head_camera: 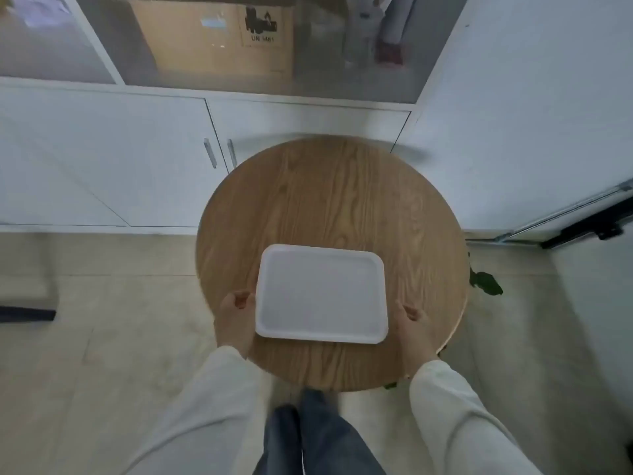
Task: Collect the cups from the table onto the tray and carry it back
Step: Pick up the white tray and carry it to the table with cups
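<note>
White tray lies flat on the near half of the round table, long axis left-right, directly between the hands. Left hand curls against its left short edge; right hand sits just beside the right edge, contact unclear (firm grip not confirmed either side). No cups visible.

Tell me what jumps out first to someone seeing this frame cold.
The white tray, bare with nothing on it, sits on the near half of the round wooden table. The left hand and right hand flank its short sides, fingers at the rims. No cups show anywhere on the table; behind it stands a white cabinet with a cardboard box behind its glass.
</note>
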Available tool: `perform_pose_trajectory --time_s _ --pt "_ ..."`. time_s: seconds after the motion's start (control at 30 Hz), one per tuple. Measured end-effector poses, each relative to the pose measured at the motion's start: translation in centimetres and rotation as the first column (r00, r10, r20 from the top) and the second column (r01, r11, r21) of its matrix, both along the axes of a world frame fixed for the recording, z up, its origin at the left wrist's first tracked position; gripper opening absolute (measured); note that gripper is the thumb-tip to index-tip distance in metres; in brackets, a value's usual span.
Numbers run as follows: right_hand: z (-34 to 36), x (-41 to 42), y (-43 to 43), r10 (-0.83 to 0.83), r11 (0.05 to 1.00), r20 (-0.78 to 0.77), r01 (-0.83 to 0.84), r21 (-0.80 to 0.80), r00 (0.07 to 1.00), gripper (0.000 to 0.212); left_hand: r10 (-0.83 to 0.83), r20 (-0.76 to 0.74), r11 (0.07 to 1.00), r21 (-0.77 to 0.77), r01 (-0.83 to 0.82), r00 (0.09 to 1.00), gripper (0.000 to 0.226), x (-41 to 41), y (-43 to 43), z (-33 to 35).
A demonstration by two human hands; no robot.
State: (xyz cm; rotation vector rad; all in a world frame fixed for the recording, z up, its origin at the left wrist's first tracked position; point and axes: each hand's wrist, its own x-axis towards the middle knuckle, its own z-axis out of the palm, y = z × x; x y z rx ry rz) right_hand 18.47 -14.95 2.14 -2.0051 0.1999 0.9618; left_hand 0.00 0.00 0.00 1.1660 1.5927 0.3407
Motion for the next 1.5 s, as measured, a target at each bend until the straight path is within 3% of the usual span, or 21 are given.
perform_pose_trajectory --time_s 0.4,0.63,0.9,1.2,1.5 --pt "-4.5 1.4 1.5 0.116 0.992 0.047 -0.114 -0.050 0.992 0.035 0.008 -0.082 0.999 -0.036 -0.011 0.997 0.038 1.1 0.3 -3.1" --pt "-4.8 1.7 1.7 0.093 0.995 0.063 -0.091 -0.035 0.994 0.028 0.038 -0.066 0.999 -0.028 -0.040 0.997 0.015 1.1 -0.1 -3.1" --pt "-3.9 1.3 2.9 0.154 0.988 0.097 -0.156 0.014 0.983 0.024 0.188 -0.009 0.982 -0.032 -0.188 0.982 0.018 0.3 -0.1 -2.9" --pt "-1.0 -2.8 7.8 0.370 0.916 0.105 -0.381 0.123 0.923 0.026 0.478 0.155 0.875 -0.001 -0.483 0.865 0.014 -5.8 0.1 -0.3" --pt "2.0 -15.2 13.8 0.555 0.789 0.123 -0.567 0.237 0.823 0.020 0.667 0.247 0.721 0.025 -0.692 0.703 0.017 -18.9 0.8 2.9"
